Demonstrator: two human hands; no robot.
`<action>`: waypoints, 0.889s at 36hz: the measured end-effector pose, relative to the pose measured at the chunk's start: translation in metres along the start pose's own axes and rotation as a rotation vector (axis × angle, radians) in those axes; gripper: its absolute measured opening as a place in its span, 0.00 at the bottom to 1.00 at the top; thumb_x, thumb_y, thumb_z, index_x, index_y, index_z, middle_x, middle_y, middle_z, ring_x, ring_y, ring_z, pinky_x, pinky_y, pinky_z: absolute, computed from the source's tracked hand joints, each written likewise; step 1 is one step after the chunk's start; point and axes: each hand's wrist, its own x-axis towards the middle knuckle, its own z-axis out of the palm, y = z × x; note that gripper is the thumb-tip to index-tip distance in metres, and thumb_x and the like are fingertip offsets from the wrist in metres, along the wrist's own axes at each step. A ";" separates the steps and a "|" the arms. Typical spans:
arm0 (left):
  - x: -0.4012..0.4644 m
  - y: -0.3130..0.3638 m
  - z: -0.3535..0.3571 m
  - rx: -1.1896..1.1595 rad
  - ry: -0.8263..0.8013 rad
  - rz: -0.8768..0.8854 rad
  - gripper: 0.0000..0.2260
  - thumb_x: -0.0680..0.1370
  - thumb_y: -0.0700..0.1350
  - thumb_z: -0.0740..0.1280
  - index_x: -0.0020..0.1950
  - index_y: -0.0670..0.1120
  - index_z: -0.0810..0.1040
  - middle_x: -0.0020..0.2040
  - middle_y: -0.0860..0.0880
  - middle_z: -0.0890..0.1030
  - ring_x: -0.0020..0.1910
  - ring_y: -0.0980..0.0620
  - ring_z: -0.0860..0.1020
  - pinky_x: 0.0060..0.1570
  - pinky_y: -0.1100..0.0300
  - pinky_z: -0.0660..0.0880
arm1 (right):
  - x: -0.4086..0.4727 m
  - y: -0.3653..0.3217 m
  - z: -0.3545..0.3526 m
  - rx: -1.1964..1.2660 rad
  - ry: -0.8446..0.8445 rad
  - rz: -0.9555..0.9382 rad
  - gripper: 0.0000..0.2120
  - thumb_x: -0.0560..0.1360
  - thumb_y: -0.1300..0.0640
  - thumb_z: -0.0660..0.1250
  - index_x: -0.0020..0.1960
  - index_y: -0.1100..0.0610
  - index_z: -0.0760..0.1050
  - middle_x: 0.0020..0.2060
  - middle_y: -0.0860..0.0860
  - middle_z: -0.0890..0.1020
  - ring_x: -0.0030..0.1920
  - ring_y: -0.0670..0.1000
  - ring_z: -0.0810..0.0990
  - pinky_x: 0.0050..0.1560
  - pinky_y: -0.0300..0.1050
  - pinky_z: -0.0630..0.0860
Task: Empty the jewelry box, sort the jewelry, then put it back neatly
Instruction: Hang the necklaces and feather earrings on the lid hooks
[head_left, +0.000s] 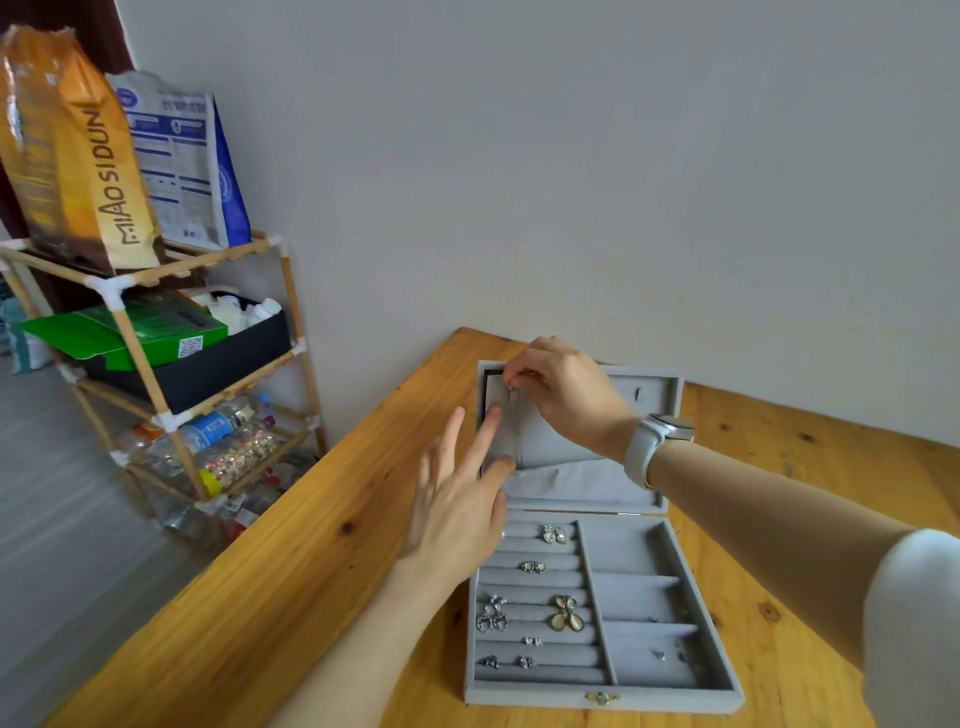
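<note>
head view: right hand (563, 395) pinches necklace (514, 415) at jewelry box (597, 696) lid.

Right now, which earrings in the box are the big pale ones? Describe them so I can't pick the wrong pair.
Start at the grey jewelry box open on the wooden table. Its left half is padded rows holding several pairs of earrings. The pair you want sits in the third occupied row from the lid, at the right end: bronze bows with cream teardrop stones, far larger than the small silver pairs around them.
</note>
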 end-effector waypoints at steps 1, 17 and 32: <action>0.000 0.000 0.000 -0.002 0.002 -0.001 0.10 0.69 0.41 0.69 0.49 0.49 0.78 0.74 0.47 0.62 0.72 0.40 0.54 0.57 0.41 0.69 | 0.000 0.001 0.002 -0.011 0.018 -0.012 0.08 0.75 0.64 0.61 0.47 0.58 0.79 0.45 0.52 0.78 0.49 0.54 0.74 0.47 0.51 0.73; -0.002 0.003 0.000 -0.044 0.013 -0.001 0.09 0.70 0.40 0.68 0.48 0.49 0.77 0.74 0.47 0.61 0.72 0.40 0.54 0.58 0.42 0.69 | -0.010 0.008 0.008 -0.200 0.164 -0.116 0.09 0.71 0.59 0.61 0.39 0.60 0.78 0.38 0.55 0.79 0.37 0.58 0.77 0.35 0.40 0.65; -0.035 0.028 -0.022 -0.193 0.047 -0.146 0.17 0.72 0.41 0.63 0.61 0.43 0.75 0.71 0.41 0.65 0.72 0.40 0.59 0.64 0.42 0.64 | -0.107 -0.019 -0.006 0.128 0.146 0.056 0.10 0.74 0.61 0.58 0.50 0.59 0.77 0.44 0.53 0.77 0.43 0.49 0.76 0.44 0.34 0.71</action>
